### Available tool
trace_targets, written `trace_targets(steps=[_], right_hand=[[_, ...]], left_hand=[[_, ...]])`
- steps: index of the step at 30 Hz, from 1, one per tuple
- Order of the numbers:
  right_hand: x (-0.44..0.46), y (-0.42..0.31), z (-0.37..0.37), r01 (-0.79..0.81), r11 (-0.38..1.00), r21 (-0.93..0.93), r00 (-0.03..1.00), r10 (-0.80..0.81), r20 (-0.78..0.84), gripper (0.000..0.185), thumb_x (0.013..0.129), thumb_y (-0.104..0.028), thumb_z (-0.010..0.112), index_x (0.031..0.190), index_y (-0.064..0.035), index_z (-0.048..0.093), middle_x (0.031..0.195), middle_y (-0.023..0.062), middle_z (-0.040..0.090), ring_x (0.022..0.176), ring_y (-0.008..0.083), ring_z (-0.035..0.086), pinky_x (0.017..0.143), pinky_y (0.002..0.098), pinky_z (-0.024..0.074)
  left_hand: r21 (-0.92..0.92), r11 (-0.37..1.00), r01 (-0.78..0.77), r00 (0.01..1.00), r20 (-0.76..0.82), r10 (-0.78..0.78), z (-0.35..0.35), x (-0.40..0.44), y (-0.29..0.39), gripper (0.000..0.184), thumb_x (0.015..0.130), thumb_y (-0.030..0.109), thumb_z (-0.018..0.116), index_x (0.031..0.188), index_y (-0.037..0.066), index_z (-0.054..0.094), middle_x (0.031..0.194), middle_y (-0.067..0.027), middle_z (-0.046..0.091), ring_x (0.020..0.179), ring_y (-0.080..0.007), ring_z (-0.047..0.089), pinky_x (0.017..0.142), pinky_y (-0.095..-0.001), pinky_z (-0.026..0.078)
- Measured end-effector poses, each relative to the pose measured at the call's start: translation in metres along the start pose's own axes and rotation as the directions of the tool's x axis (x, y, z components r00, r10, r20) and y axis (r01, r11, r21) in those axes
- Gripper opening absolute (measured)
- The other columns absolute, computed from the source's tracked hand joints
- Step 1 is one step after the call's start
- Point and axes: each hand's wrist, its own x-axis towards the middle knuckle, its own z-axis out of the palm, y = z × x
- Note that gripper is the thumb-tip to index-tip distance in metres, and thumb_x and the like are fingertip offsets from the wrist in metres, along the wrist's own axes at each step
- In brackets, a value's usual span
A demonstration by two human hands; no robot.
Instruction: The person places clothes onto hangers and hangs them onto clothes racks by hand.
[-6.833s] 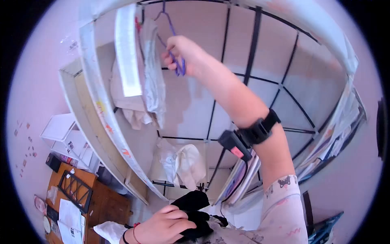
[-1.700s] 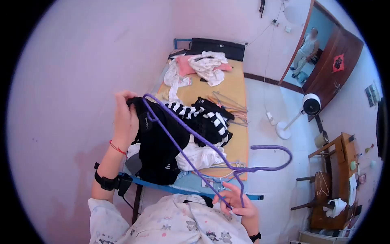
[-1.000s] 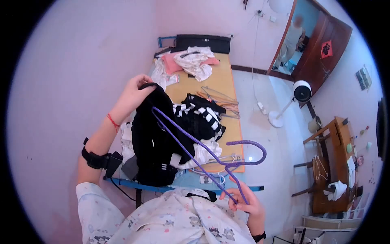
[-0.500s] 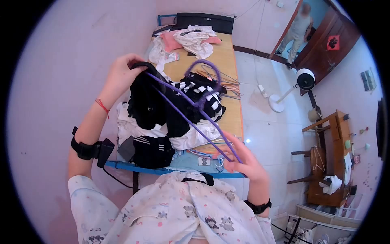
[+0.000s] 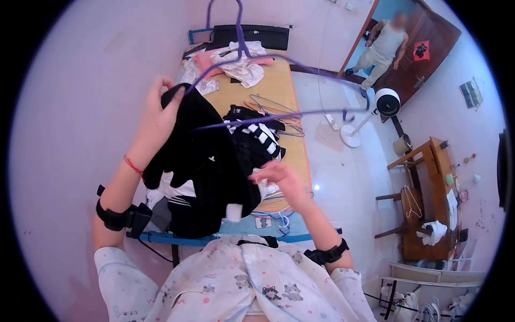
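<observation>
My left hand [image 5: 161, 110] grips the upper edge of a black garment [image 5: 206, 145], and one end of a purple hanger [image 5: 241, 43] goes into the cloth there. The hanger's hook points up and away, while its other end sticks out to the right, outside the garment. A white tag hangs at the garment's lower right edge. My right hand [image 5: 281, 182] is off the hanger, fingers stretched out beside the right edge of the cloth; whether the fingertips touch it is unclear. Behind lie black-and-white clothes [image 5: 260, 134] on the bed.
The bed [image 5: 287, 102] holds more hangers [image 5: 276, 121], white and pink clothes [image 5: 244, 61] at its far end and folded black clothing [image 5: 188, 217] near me. A white fan [image 5: 351, 134] stands on the floor. Another person [image 5: 386, 45] is at the doorway. A wooden desk [image 5: 429, 214] stands right.
My right hand let go of the hanger's free end. The hanger swung round, hook now up and free end to the right. The black garment hangs more spread out. The person at the door came nearer.
</observation>
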Motion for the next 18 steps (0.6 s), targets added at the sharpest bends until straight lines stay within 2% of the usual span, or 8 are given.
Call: trace_targets(steps=[2, 3, 6, 9, 10, 12, 13, 18], right_hand=[[0.015, -0.011, 0.018, 0.177, 0.709, -0.683, 0.980, -0.189, 0.058, 0.063, 0.070, -0.027, 0.068, 0.126, -0.0114, 0.045, 0.118, 0.0035, 0.053, 0.108, 0.0217, 0.047, 0.089, 0.0379, 0.0336], [0.016, -0.004, 0.017, 0.173, 0.708, -0.685, 0.981, -0.186, 0.055, 0.063, 0.070, -0.027, 0.068, 0.126, -0.0114, 0.045, 0.118, 0.0035, 0.053, 0.108, 0.0217, 0.047, 0.089, 0.0379, 0.0336], [0.013, 0.056, -0.002, -0.124, 0.365, -0.923, 0.992, 0.022, -0.125, 0.059, 0.069, -0.031, 0.068, 0.121, -0.0147, 0.048, 0.109, 0.0028, 0.052, 0.102, 0.0205, 0.046, 0.086, 0.0415, 0.0296], [0.004, 0.094, -0.035, -0.169, 0.154, -0.974, 0.985, 0.068, -0.160, 0.036, 0.070, -0.020, 0.064, 0.105, -0.0180, 0.054, 0.094, -0.0006, 0.050, 0.097, 0.0187, 0.046, 0.082, 0.0425, 0.0301], [0.007, 0.090, -0.050, -0.160, 0.129, -0.979, 0.985, -0.044, -0.167, 0.023, 0.070, -0.013, 0.061, 0.092, -0.0184, 0.055, 0.083, -0.0014, 0.046, 0.092, 0.0171, 0.048, 0.080, 0.0437, 0.0307], [0.005, 0.082, -0.087, -0.188, 0.091, -0.978, 0.963, -0.180, -0.202, 0.024, 0.064, -0.014, 0.065, 0.085, -0.0196, 0.056, 0.086, -0.0054, 0.052, 0.092, 0.0152, 0.050, 0.083, 0.0472, 0.0286], [0.009, 0.062, -0.099, -0.202, 0.178, -0.963, 0.954, -0.188, -0.235, 0.030, 0.056, -0.005, 0.067, 0.082, -0.0179, 0.057, 0.088, -0.0060, 0.055, 0.096, 0.0155, 0.050, 0.087, 0.0469, 0.0250], [0.019, -0.006, -0.133, -0.140, 0.133, -0.981, 0.950, -0.261, -0.170, 0.032, 0.053, -0.018, 0.075, 0.078, -0.0174, 0.055, 0.092, -0.0083, 0.057, 0.109, 0.0185, 0.047, 0.098, 0.0537, 0.0156]], left_hand=[[-0.044, 0.998, 0.055, 0.998, -0.018, -0.056, -0.004, -0.001, 0.007, 0.017, 0.087, 0.018, 0.056, 0.087, 0.005, 0.044, 0.066, -0.0006, 0.043, 0.062, -0.0078, 0.039, 0.055, -0.0236, 0.034], [-0.091, 0.986, 0.142, 0.989, 0.051, -0.138, -0.009, -0.002, 0.007, 0.013, 0.089, 0.014, 0.052, 0.092, 0.004, 0.045, 0.078, 0.0025, 0.046, 0.074, -0.0054, 0.042, 0.067, -0.0187, 0.036], [-0.232, 0.965, 0.125, 0.992, 0.004, -0.128, -0.022, -0.010, 0.005, 0.010, 0.090, 0.012, 0.051, 0.095, 0.005, 0.046, 0.080, 0.0034, 0.047, 0.077, -0.0047, 0.044, 0.070, -0.0187, 0.037], [-0.169, 0.981, 0.097, 0.995, 0.009, -0.097, -0.033, -0.022, -0.013, 0.011, 0.088, 0.009, 0.051, 0.096, 0.002, 0.047, 0.088, -0.0015, 0.049, 0.084, -0.0082, 0.046, 0.075, -0.0201, 0.038], [-0.140, 0.989, 0.048, 0.999, 0.006, -0.047, -0.036, -0.027, -0.019, 0.012, 0.088, 0.009, 0.052, 0.097, 0.001, 0.047, 0.091, -0.0034, 0.049, 0.085, -0.0097, 0.047, 0.077, -0.0212, 0.039], [-0.032, 0.998, 0.048, 0.998, 0.033, -0.047, -0.045, -0.042, -0.034, 0.017, 0.087, 0.011, 0.053, 0.099, 0.000, 0.047, 0.095, -0.0063, 0.049, 0.087, -0.0129, 0.048, 0.079, -0.0240, 0.039], [0.000, 0.998, 0.060, 0.998, 0.032, -0.060, -0.046, -0.050, -0.044, 0.016, 0.087, 0.012, 0.055, 0.097, 0.000, 0.049, 0.089, -0.0048, 0.051, 0.083, -0.0115, 0.049, 0.076, -0.0238, 0.040], [0.098, 0.984, 0.150, 0.987, 0.044, -0.155, -0.057, -0.079, -0.065, 0.018, 0.087, 0.016, 0.056, 0.094, 0.000, 0.053, 0.082, -0.0065, 0.054, 0.079, -0.0137, 0.051, 0.072, -0.0276, 0.042]])
